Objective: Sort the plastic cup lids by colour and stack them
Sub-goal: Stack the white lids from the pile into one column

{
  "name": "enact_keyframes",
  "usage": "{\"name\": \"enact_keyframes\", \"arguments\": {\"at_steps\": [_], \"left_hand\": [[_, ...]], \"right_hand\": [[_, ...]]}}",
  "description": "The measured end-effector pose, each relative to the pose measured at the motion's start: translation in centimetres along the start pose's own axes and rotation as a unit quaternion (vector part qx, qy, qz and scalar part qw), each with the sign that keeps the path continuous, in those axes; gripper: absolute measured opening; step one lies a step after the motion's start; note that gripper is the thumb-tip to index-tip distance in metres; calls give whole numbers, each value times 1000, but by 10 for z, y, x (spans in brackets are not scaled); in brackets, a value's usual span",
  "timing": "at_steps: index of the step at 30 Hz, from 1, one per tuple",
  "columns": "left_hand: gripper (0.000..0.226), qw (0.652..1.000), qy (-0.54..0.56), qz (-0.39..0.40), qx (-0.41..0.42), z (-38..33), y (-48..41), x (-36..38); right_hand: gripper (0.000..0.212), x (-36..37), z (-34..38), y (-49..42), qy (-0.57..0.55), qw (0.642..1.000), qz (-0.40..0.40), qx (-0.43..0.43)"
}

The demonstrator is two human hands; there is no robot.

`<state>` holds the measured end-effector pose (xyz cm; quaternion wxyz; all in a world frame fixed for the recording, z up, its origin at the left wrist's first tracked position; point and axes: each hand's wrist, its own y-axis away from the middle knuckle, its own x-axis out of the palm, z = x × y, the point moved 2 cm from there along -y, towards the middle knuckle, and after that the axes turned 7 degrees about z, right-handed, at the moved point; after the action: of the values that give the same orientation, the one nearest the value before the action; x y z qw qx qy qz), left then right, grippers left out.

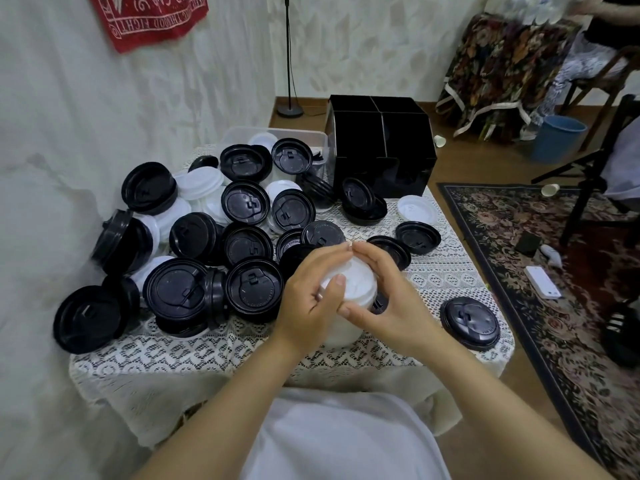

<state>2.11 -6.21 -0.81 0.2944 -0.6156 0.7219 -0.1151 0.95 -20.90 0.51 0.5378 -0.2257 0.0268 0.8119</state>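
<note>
Level: moderately bright, even indoor light; no hard beams.
Source: lamp out of frame; highlights sit on the upward faces of the glossy black round plastic lids (245, 202).
Shadows: soft-edged, pooled beneath the lid pile on the white lace-covered counter (450, 282); deeper where its cloth hangs, lower left.
Glare: stack of white round plastic lids (360, 282) near blown out, relief mostly lost.
Blur: top right corner smeared; seated person in patterned trousers (581, 64) streaked.
Distortion: wide-angle; thin black stand pole (288, 46) leans slightly, dark floral rug (571, 341) border bows.
Focus: centre crisp, lid embossing legible; bottom edge soft.
</note>
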Motion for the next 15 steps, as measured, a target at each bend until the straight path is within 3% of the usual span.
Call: {"name": "enact_keyframes", "arguments": {"at_steps": [7,12,15], "left_hand": [[30,998,8,-50,26,6,0,7],[27,998,6,-62,31,8,1,7],[27,997,5,-65,27,7,0,7]], "right_hand": [[72,7,-4,2,-20,1000,-18,-15],[66,0,-5,-3,-33,999,18,-27],[51,-22,-11,-21,-30,999,-14,-3]]}}
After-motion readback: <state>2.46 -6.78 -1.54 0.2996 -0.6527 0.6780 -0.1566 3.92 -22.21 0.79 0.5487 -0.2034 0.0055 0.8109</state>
